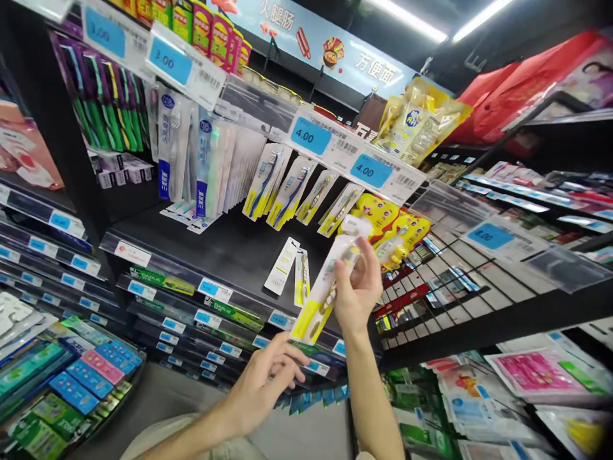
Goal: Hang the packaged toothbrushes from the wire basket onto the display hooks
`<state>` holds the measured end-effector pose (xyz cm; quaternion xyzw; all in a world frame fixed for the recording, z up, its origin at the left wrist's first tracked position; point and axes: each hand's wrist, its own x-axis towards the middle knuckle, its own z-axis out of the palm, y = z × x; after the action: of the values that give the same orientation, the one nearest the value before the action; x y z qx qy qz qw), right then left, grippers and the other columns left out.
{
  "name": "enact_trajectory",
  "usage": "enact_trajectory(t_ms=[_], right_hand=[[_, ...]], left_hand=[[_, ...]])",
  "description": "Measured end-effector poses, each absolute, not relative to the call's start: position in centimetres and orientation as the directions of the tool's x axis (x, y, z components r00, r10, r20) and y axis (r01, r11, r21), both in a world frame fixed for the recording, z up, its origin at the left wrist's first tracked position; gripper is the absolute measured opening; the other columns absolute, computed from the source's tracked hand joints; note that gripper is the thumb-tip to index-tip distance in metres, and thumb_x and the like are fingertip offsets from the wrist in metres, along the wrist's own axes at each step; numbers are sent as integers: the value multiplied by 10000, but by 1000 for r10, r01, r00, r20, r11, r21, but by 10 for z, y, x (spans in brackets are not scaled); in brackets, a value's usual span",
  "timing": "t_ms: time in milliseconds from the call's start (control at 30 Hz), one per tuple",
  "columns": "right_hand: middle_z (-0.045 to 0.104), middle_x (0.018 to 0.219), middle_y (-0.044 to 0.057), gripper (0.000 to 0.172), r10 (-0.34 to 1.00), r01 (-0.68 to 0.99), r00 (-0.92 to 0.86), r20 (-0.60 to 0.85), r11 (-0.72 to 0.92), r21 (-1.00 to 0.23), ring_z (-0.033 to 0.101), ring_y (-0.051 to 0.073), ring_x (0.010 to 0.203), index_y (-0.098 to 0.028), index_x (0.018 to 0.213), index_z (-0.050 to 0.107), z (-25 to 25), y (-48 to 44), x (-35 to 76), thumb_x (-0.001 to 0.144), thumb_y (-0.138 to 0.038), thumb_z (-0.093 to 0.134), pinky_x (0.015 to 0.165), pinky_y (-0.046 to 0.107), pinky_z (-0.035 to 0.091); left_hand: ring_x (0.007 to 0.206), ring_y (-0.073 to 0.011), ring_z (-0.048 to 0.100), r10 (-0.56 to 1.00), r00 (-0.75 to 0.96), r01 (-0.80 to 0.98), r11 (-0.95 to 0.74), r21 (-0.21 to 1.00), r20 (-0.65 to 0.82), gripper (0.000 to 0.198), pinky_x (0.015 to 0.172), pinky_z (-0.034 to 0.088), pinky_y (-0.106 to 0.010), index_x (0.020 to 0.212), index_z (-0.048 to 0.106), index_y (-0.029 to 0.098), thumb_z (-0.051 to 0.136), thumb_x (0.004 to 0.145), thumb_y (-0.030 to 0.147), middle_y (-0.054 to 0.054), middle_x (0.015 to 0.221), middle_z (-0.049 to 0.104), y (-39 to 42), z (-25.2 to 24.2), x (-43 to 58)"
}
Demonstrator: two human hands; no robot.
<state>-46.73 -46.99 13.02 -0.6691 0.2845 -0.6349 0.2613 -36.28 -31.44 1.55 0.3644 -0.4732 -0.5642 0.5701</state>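
Observation:
My right hand (357,287) is raised in front of a shop shelf and grips a packaged toothbrush (322,295), a long white card with a yellow lower end, tilted up to the right. My left hand (261,382) hangs lower, just below the pack's yellow end, fingers loosely curled and apart, holding nothing. Two more toothbrush packs (292,271) lie flat on the black shelf (230,246) behind. Rows of hanging toothbrush packs (282,188) hang from hooks above it.
Blue price tags reading 4.00 (310,136) and 3.00 (168,62) line the rails. Yellow children's packs (395,230) hang right of my hand. A wire rack (460,287) spreads to the right. Boxes fill a bin (71,377) at lower left.

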Motion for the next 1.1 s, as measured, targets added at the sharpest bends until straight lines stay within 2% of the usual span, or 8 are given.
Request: enact_trajectory(t_ms=[67,200,333,500,667,867,967,1100], right_hand=[[544,1520,147,620,-606,-98,36,795,-794,-600,523,330,1442,-222,1506,524,146,-480,-467,957,-439,713,1211,551,441],[494,1567,107,625,-408,-172,82,909,-905,-390,447,354,1503,-258,1542,513,167,-496,-461,976,-461,685,1254,625,357],[451,1599,87,660,-307,-209,132,943,-938,-276,378,364,1547,-293,1586,453,175,-509,-454,989,-488,655,1257,649,336],[475,1563,101,630,-334,-191,177,926,-935,-300,487,340,1474,-305,1613,387,180,-525,-450,1032,-453,581,1222,643,392],[448,1577,121,683,-371,-229,221,902,-919,-322,460,343,1491,-285,1643,324,186,-527,-446,1031,-482,553,1219,624,403],[432,1592,98,653,-468,-209,217,856,-879,-428,461,315,1491,-308,1620,370,181,-530,-441,1016,-449,575,1232,609,389],[458,1574,103,667,-522,-195,202,829,-851,-488,518,288,1440,-308,1609,382,178,-546,-438,998,-459,602,1203,567,441],[558,1465,136,731,-582,-171,189,791,-813,-557,604,269,1326,-247,1591,391,175,-584,-430,951,-479,657,1127,488,522]], left_hand=[[919,-214,753,-986,-98,309,99,946,135,525,788,610,-309,1491,543,201,560,1034,457,-136,1176,730,-311,14,-364],[961,-203,746,-982,-135,267,90,959,130,512,860,600,-322,1536,506,234,504,1065,435,-124,1206,722,-305,11,-357],[995,-195,725,-986,-139,214,66,975,97,485,918,578,-332,1527,508,263,458,1080,447,-99,1218,710,-297,4,-346],[975,-191,713,-991,-121,169,42,985,63,462,933,557,-332,1478,543,283,435,1074,479,-79,1194,708,-291,-7,-341],[1000,-191,700,-991,-132,146,-2,989,17,455,977,532,-328,1461,553,296,438,1066,490,-68,1195,707,-288,-19,-343],[1003,-190,694,-990,-144,126,-28,992,-10,456,983,520,-317,1438,567,294,438,1060,515,-65,1195,704,-287,-23,-342],[1002,-188,692,-990,-142,126,-28,992,-10,443,978,520,-313,1427,571,298,436,1061,507,-62,1191,701,-286,-25,-341],[1006,-193,687,-992,-127,141,-37,989,-19,426,975,528,-313,1413,578,301,451,1057,497,-66,1189,694,-283,-32,-340]])
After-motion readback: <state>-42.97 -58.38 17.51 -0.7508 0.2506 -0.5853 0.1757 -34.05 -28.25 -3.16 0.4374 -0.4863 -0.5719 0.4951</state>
